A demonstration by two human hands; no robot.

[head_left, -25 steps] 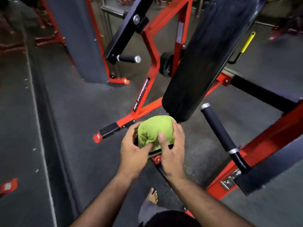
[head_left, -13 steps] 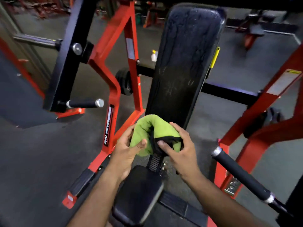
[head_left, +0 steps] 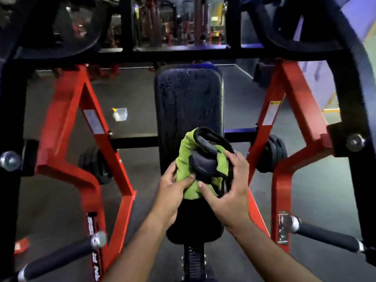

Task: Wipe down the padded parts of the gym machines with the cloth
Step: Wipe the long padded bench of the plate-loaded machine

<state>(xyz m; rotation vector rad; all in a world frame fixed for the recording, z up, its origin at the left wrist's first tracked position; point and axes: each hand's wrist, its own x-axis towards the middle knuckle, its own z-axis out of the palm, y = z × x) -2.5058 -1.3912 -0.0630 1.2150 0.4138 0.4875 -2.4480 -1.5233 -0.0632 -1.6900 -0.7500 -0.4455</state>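
Head view looked down on a red and black gym machine (head_left: 61, 123) that filled almost the whole frame. In the centre stood its long black back pad (head_left: 188, 102), with small wet drops on its surface, and under it, lower centre, the black seat pad (head_left: 194, 226). In front of the lower end of the back pad both hands held the green cloth (head_left: 186, 159), which had a dark edge and a dark inner side and was bunched into a loose bundle.

The left hand (head_left: 173, 192) pinched the green part from the left, with the thumb lying on top. The right hand (head_left: 230, 192) held the dark edge on the right side, its fingers curled around the bundle. So neither hand was free.

The step in hand, as I judged it, was to refold the cloth before wiping. To do it well, the person should make a flat, clean face, keep the loose dark edge tucked in, then press this face on the top of the back pad and go down in long overlapping strokes, so the drops are collected and not only spread. After that comes the seat pad.

Counted from large to small: one machine, one back pad, one seat pad, two black handles at the lower left (head_left: 61, 255) and lower right (head_left: 325, 238) of the frame, one cloth, and one small clear container (head_left: 120, 114) on the floor at middle left.
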